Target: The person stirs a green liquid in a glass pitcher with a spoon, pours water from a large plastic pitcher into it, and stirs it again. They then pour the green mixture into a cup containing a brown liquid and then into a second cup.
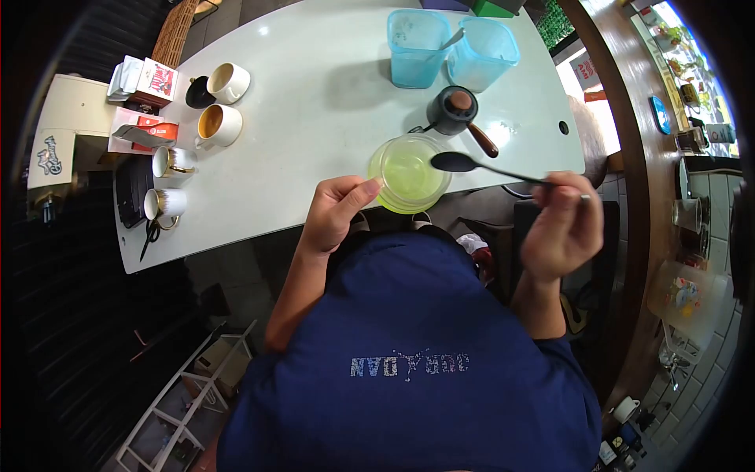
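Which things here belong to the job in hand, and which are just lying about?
Apparently in use:
- translucent green round plastic bowl, held by the left hand
- dark long-handled spoon, in the right hand

Seemingly lying about, untouched:
- two translucent light-blue plastic tubs
- small dark round pot with brown handle
- black-handled scissors
- white cup with orange-brown interior

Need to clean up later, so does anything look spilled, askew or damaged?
No spill or damage shows. The pale green container looks odd, overlapping the near edge of the white table from here, though the left hand holds its rim.
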`<state>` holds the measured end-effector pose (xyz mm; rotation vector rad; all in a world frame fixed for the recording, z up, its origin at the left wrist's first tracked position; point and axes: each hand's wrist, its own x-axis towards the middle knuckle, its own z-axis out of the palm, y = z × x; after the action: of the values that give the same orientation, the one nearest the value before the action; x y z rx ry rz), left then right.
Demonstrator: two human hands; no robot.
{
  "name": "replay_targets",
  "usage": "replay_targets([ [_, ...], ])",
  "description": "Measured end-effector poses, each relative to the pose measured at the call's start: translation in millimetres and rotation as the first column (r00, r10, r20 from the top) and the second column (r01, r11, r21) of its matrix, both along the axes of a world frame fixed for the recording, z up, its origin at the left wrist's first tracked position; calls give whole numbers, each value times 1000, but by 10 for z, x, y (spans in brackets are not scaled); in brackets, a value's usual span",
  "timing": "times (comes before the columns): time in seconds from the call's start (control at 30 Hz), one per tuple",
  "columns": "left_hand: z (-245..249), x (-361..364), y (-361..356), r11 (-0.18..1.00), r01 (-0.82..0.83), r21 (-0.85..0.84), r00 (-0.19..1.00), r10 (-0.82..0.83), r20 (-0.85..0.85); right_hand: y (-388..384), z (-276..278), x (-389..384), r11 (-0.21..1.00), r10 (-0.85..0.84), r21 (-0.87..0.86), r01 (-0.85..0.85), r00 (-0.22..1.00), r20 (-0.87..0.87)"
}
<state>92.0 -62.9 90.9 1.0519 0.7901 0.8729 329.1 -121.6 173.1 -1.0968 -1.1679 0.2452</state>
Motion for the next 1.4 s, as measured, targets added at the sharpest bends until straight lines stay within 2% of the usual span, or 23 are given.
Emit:
replay_targets([
  [0.1,-5,-75,32,1000,-9,-8,1000,10,29,153,-49,-239,990,139,-30,-136,938,317],
  [0.17,5,-108,48,999,-29,-14,998,29,54,244,-54,-383,991,135,-58,-123,917,374],
  [0.23,14,-135,67,999,-49,-17,997,50,50,328,-77,-457,984,177,-70,-166,818,547],
  [0.37,-45,-185,90,999,-46,-29,999,47,27,435,-138,-540,980,197,-126,-151,751,630],
  [0.57,-76,-179,76,996,-74,-52,997,74,-3,503,-203,-545,987,156,-136,-83,689,708],
  [0.8,-70,-113,67,997,-77,-15,997,78,30,583,-259,-531,983,179,-156,-98,698,693],
  [0.9,-71,-77,62,994,-106,9,994,106,14,606,-250,-537,974,221,-178,-138,726,651],
  [0.97,-112,-78,73,994,-112,5,993,112,20,611,-235,-538,949,314,-222,-225,760,569],
  [1.1,-142,-79,63,991,-137,-5,991,137,-6,578,-206,-485,913,404,-288,-290,749,525],
  [1.2,-145,-78,63,990,-139,-2,990,139,10,584,-117,-397,908,418,-289,-303,700,579],
  [1.27,-136,-69,65,991,-132,-1,991,132,11,603,-70,-365,919,394,-308,-247,626,673],
  [1.4,-75,-49,67,997,-79,-2,997,79,11,694,-150,-399,929,368,-241,-281,637,677],
])
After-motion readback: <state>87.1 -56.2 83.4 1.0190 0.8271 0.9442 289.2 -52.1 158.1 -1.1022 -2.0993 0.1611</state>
